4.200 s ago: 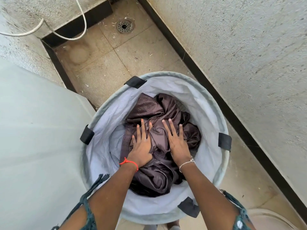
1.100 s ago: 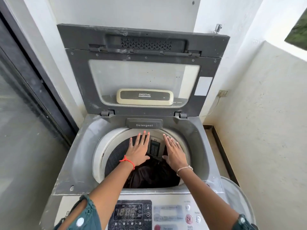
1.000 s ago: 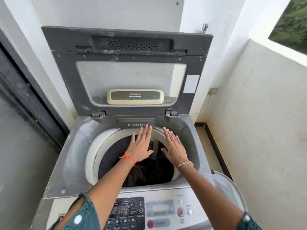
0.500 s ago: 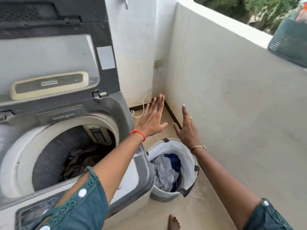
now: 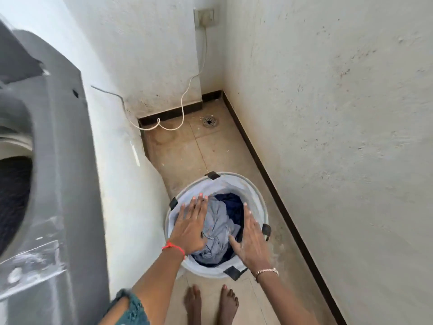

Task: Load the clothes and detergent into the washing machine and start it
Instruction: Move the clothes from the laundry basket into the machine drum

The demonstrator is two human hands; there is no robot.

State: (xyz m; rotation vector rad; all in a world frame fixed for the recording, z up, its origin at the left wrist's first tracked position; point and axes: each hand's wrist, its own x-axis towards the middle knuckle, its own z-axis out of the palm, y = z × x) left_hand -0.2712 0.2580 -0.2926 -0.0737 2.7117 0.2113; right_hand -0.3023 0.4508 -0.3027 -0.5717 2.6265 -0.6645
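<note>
Reaching: both hands lowered over the laundry basket (image 5: pixel 256 195) on the floor beside the washing machine (image 5: pixel 58 160).
Left hand (image 5: pixel 191 227): spread flat, fingers open, gripping nothing, above the basket's left side.
Right hand (image 5: pixel 249 238): open likewise, empty, above the right side.
Clothes: pale grey garment (image 5: pixel 216 227) and dark blue garment (image 5: pixel 230 202) lay inside the basket, not yet lifted.
Drum (image 5: pixel 11 191): stood open at far left; contents too blurred to tell.
Progress: judged partway through loading; at least two garments left to move.
Remaining: detergent unseen; adding it, shutting the lid and starting the cycle all looked ahead.
</note>
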